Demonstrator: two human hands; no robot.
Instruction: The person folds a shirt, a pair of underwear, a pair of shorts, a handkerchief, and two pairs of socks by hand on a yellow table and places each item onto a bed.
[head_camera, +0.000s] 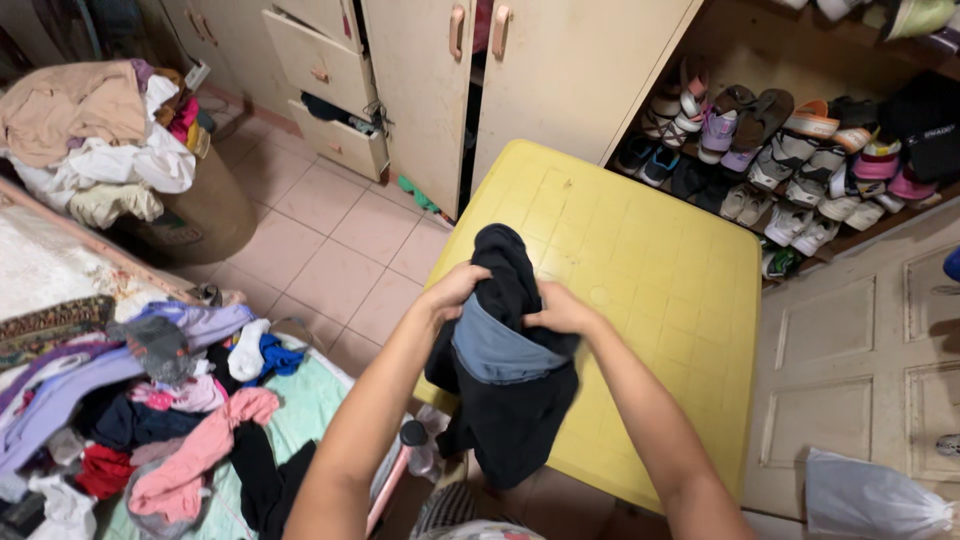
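My left hand (452, 290) and my right hand (560, 312) both grip a black garment (512, 400) with a blue-grey waistband or lining showing between them. The garment hangs down from my hands over the near edge of a yellow plastic table (650, 270), and its top end rests bunched on the tabletop. My forearms reach in from the bottom of the head view.
A heap of mixed clothes (150, 400) lies on a bed at lower left. A full laundry basket (120, 150) stands at upper left. Cream cabinets with open drawers (330, 90) are behind, a shoe rack (800, 150) at upper right, and a plastic bag (875, 500) at lower right.
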